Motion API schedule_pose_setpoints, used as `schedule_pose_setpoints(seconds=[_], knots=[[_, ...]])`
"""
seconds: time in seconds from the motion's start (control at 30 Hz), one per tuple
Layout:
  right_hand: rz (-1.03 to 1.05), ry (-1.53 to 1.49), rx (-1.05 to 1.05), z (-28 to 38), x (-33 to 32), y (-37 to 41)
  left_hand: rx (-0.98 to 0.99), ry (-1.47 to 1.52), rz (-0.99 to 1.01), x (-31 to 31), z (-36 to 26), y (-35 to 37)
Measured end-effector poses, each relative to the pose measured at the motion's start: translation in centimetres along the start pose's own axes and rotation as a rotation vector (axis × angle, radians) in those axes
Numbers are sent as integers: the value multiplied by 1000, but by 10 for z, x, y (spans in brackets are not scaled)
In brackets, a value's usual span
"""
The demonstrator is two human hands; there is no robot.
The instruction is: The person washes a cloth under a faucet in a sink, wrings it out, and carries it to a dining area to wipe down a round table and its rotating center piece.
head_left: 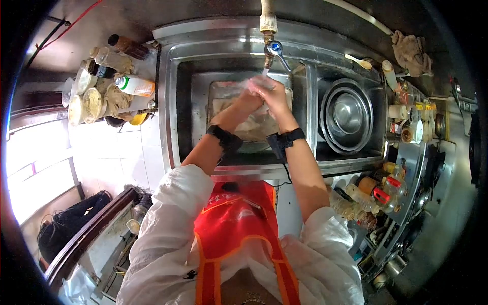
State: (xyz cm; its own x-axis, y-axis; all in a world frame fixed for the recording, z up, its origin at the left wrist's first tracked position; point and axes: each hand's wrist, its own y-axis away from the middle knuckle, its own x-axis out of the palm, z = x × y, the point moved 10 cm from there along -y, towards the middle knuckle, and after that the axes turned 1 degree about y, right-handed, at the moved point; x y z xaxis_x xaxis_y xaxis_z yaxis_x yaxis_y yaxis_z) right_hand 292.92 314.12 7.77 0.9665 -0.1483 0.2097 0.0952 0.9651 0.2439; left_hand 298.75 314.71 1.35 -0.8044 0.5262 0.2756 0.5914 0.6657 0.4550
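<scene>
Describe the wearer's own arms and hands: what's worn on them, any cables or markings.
Loose, wrinkled white sleeves leave the forearms bare. Left strap and right strap are black wrist bands, each with a dark, bulky piece. A thin black cable trails from the right one. Left hand and right hand: no gloves visible. No readable markings.

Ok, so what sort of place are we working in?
Most likely a kitchen, perhaps a commercial one: there's a steel double sink with a tap, nested metal bowls in one basin, and bottles crowded beside it.
</scene>
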Motion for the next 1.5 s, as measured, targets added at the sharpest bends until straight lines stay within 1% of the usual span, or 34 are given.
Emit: schedule_pose_setpoints(seconds=[0.07,0.1,0.17,0.2,0.23,0.27,0.3,0.33,0.4,0.43,0.5,0.53,0.6,0.63,0.7,0.73,0.77,0.8,0.83,0.9,0.97,1.03,1.1,1.13,1.2,1.23,1.27,1.3,1.33,1.37,1.4,1.43,1.47,1.5], knots=[[-129,43,-3,-11,-16,-5,-13,-25,-40,-2,8,-4],[-128,43,-4,-11,-15,-5,-25,-50,-82,-5,11,-4],[-277,-38,43,-16,-25,-2,-53,-100,-167,-11,18,-4],[-276,-39,45,-23,-28,-7,-67,-125,-209,-16,26,-6],[-284,30,4,-26,-35,-14,-69,-124,-211,-20,42,-15],[-292,98,-36,-27,-39,-17,108,-152,-253,-31,54,-33],[-327,9,-23,-10,-30,-10,287,-181,-292,-32,35,-30],[-328,8,-23,-6,-29,-11,286,-181,-292,-31,36,-29],[-392,-6,48,-9,-34,-14,360,-456,-323,-13,-26,3],[-390,-5,48,-7,-35,-16,361,-456,-325,-15,-26,0],[-374,-153,189,-17,-33,-20,611,-774,-283,-2,-50,1],[-373,-152,189,-15,-32,-21,611,-774,-284,-7,-51,-2],[-393,-236,185,-12,-34,-23,202,-644,-21,-7,-24,-17],[-370,-259,201,-14,-35,-25,204,-642,-20,-6,-34,-12],[-364,-270,167,-11,-39,-27,68,-132,-59,-8,-55,7],[-356,-285,133,-7,-40,-28,70,-131,-59,-15,-46,2],[-283,-387,130,8,-27,-22,69,3,-19,-23,-26,-10],[-283,-386,128,2,-29,-24,68,136,21,-20,-29,-9],[-310,-403,89,-3,-36,-28,72,136,24,-20,-33,-7],[-337,-420,52,-2,-41,-26,-14,455,335,25,-77,30],[-320,-500,119,-1,-33,-15,0,443,335,27,-84,35],[-325,-525,111,-1,-32,-12,13,429,333,27,-85,36],[-331,-549,102,-3,-31,-11,16,390,382,29,-80,34],[-345,-527,86,-3,-32,-10,16,389,383,27,-76,33],[-359,-504,70,-2,-31,-9,-9,290,348,24,-67,31],[-352,-439,-55,10,-31,-8,-11,288,349,26,-64,30],[-345,-372,-180,27,-28,-4,48,314,353,30,-67,29],[-346,-373,-180,31,-24,1,111,340,356,32,-72,28],[-289,-349,-173,35,-15,5,110,340,356,30,-71,26],[-233,-323,-162,38,-7,12,124,73,336,27,-64,21],[-233,-321,-158,35,-7,18,138,-191,310,25,-55,17],[-197,-295,-133,31,-3,20,139,-189,308,27,-48,15],[-160,-270,-111,29,1,22,21,-514,277,29,-27,9],[-228,-217,-18,21,-5,28,-104,-837,238,24,-8,7]])
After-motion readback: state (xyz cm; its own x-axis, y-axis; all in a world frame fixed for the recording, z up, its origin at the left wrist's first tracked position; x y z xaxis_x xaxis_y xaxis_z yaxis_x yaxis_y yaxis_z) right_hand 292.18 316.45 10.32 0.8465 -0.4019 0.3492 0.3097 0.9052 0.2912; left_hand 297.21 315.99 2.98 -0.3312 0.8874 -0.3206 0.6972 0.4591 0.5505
